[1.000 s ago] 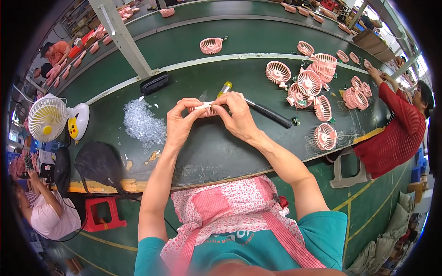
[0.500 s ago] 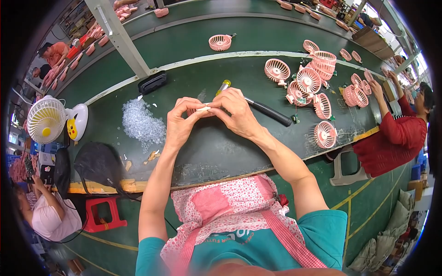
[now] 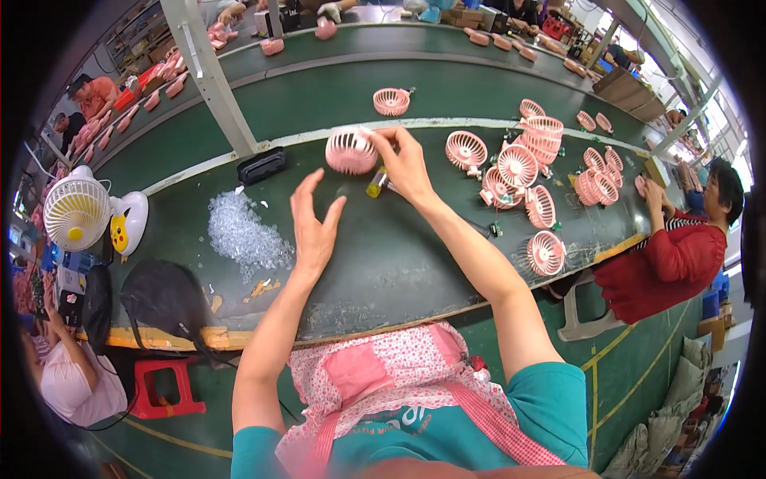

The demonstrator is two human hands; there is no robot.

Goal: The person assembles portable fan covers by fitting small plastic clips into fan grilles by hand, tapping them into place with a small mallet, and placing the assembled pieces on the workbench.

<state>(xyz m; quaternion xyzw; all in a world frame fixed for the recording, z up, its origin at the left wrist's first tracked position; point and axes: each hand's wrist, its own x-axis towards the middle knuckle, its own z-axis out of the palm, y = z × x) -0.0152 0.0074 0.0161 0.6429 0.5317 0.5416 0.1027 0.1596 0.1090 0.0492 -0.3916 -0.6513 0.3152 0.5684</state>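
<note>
Here, in the head view, the right hand (image 3: 407, 164) reaches far out over the green tabletop (image 3: 399, 255), its fingers (image 3: 381, 140) pinching the rim of a round pink fan grille (image 3: 349, 152); the grip at the edge keeps the slatted face turned up and free. The left hand (image 3: 313, 223) hangs nearer the body with its fingers spread and holding nothing, palm toward the grille. Just under the right fingers lies a yellow-tipped tool (image 3: 375, 184), mostly covered by the hand, so its kind is hard to tell. Left of the open fingers sits a heap of small clear parts (image 3: 243, 235), too tiny to make out. To the right, well apart, more pink grilles (image 3: 519, 172) lie clustered.
</note>
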